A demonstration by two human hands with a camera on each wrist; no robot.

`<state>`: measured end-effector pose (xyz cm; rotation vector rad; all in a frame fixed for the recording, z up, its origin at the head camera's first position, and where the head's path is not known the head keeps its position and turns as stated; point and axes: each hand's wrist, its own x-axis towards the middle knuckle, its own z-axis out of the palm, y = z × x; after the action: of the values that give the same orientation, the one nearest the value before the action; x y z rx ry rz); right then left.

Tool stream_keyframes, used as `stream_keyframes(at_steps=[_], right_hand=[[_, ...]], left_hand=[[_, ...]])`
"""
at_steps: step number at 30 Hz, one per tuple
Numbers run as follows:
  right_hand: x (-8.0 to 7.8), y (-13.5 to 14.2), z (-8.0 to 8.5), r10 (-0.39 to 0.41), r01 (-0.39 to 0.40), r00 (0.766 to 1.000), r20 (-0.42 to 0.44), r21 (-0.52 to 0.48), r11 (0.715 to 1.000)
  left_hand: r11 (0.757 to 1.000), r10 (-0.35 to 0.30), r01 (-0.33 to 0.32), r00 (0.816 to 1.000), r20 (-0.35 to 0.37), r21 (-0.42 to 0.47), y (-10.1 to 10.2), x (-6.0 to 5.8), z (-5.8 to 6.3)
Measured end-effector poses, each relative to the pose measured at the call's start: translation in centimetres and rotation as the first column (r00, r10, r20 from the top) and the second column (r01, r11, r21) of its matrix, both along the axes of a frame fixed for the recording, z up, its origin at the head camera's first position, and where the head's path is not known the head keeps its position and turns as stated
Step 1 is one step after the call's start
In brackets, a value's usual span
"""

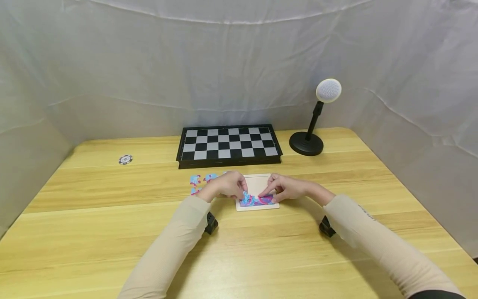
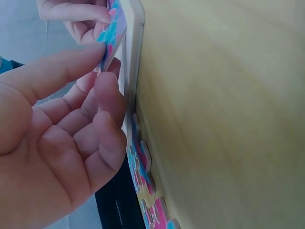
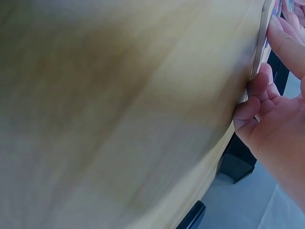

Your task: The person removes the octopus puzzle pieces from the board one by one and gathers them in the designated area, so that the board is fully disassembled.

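A pale wooden puzzle tray (image 1: 257,209) lies in the middle of the table, with blue, pink and purple puzzle pieces (image 1: 267,201) along its near side. At its left end my left hand (image 1: 228,184) pinches a blue and pink puzzle piece (image 2: 108,51) between thumb and index finger; in the left wrist view this piece tilts up from the tray. My right hand (image 1: 286,187) stretches its index finger onto the pieces, while its thumb touches them near the right rim. In the right wrist view its other fingers (image 3: 258,86) bend by the tray's edge.
Several loose puzzle pieces (image 1: 195,180) lie left of the tray, partly hidden behind my left hand. A black and white chessboard (image 1: 229,144) is behind it. Back right stands a round white-headed object on a black stand (image 1: 306,143); a poker chip (image 1: 125,159) lies far left.
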<state>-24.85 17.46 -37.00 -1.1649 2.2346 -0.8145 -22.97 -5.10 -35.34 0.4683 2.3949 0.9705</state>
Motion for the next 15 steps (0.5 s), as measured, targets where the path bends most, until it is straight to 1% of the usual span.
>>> stream_keyframes(at_steps=[7, 15], right_hand=[[0.1, -0.1, 0.1, 0.001, -0.001, 1.000, 0.002, 0.001, 1.000], [0.2, -0.1, 0.0, -0.002, 0.002, 1.000, 0.000, -0.004, 1.000]], left_hand=[[0.999, -0.023, 0.023, 1.000, -0.022, 0.030, -0.5, -0.1, 0.0], [0.998, -0.008, 0.008, 1.000, 0.002, 0.062, -1.1, -0.4, 0.0]])
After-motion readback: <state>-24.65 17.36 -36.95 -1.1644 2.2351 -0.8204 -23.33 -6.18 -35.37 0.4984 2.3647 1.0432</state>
